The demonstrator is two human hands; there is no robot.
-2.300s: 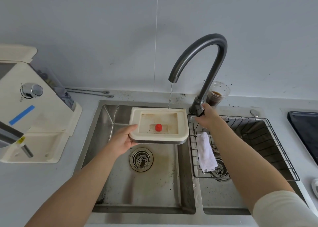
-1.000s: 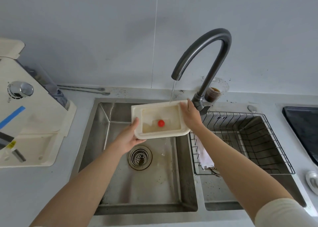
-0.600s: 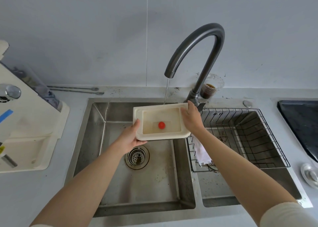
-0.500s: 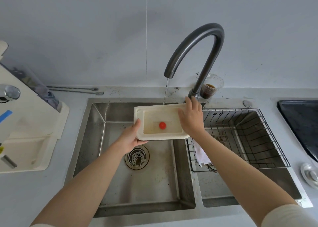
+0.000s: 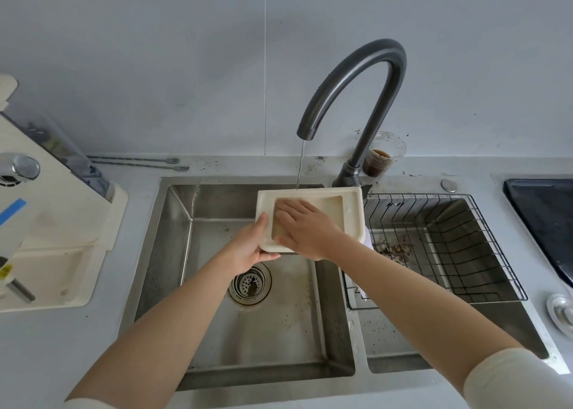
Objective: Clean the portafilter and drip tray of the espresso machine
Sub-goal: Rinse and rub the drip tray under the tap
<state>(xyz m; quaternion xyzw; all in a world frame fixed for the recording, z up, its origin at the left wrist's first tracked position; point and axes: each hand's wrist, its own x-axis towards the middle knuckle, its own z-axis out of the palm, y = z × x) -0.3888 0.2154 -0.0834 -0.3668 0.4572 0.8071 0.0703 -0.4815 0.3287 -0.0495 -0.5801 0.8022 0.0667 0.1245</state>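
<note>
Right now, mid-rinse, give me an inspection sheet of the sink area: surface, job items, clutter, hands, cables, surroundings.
Surface: grey counter, dark specks behind the sink.
Job's things: drip tray held over the left basin under a thin stream from the tap; espresso machine at left; portafilter not seen.
Clutter: cup with brown residue behind the tap; two stirrers; wire basket in the right basin.
Hands: left hand grips the tray's edge; right hand flat inside the tray.
Cables: nothing seen.
Surroundings: plain wall; hob at right.

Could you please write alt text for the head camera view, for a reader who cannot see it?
Over a steel sink, the left hand holds a cream drip tray under a thin stream from the faucet while the right hand lies flat inside it.
</note>
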